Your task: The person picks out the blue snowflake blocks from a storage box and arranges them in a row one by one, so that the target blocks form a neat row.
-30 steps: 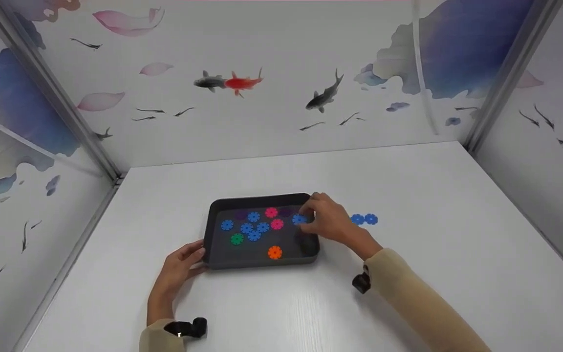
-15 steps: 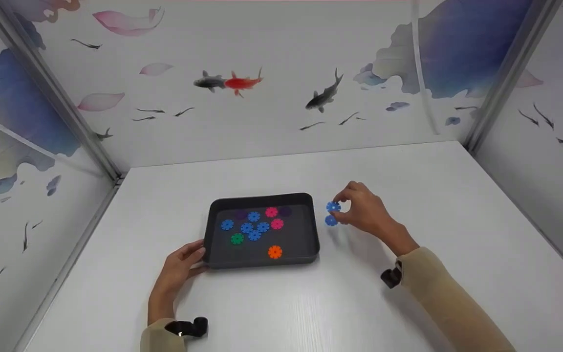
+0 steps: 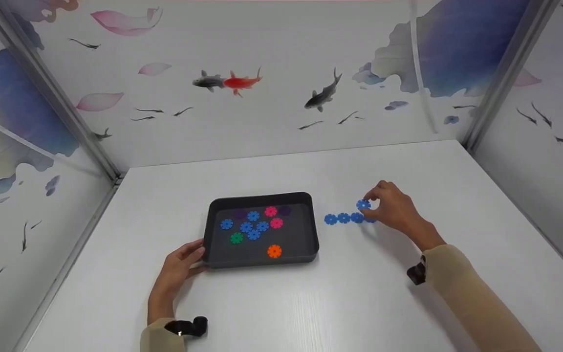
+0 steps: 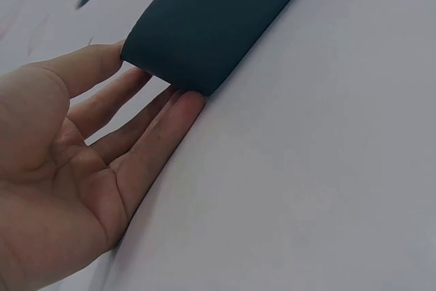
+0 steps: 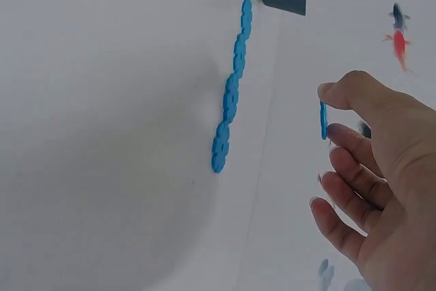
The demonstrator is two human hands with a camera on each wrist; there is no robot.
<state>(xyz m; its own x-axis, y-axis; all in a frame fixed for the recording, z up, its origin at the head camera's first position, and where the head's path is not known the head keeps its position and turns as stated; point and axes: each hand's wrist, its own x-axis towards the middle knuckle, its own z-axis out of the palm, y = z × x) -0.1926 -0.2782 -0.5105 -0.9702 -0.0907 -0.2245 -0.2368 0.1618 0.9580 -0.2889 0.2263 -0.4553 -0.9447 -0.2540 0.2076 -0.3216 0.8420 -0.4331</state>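
My right hand (image 3: 393,209) pinches a blue snowflake disc (image 3: 363,205) between thumb and fingertip. In the right wrist view the disc (image 5: 323,120) shows edge-on, apart from a row of several blue discs (image 5: 231,97) lying flat on the table. The row (image 3: 343,218) runs end to end to the right of the black tray (image 3: 262,264), and the hand partly covers its right end. My left hand (image 3: 179,266) touches the tray's left side. In the left wrist view its lightly bent fingers (image 4: 160,127) meet the tray's outer wall (image 4: 197,32).
Loose blue discs (image 3: 246,227), pink discs (image 3: 271,211), dark purple discs (image 3: 285,210), a green disc (image 3: 236,238) and an orange disc (image 3: 274,251) lie in the tray. Printed walls (image 3: 281,122) border the white table (image 3: 281,308) at the back and sides.
My right hand has lifted a blue disc out of the tray and carried it right, over the row's right end. The row's left discs are now uncovered. My left hand stays put.
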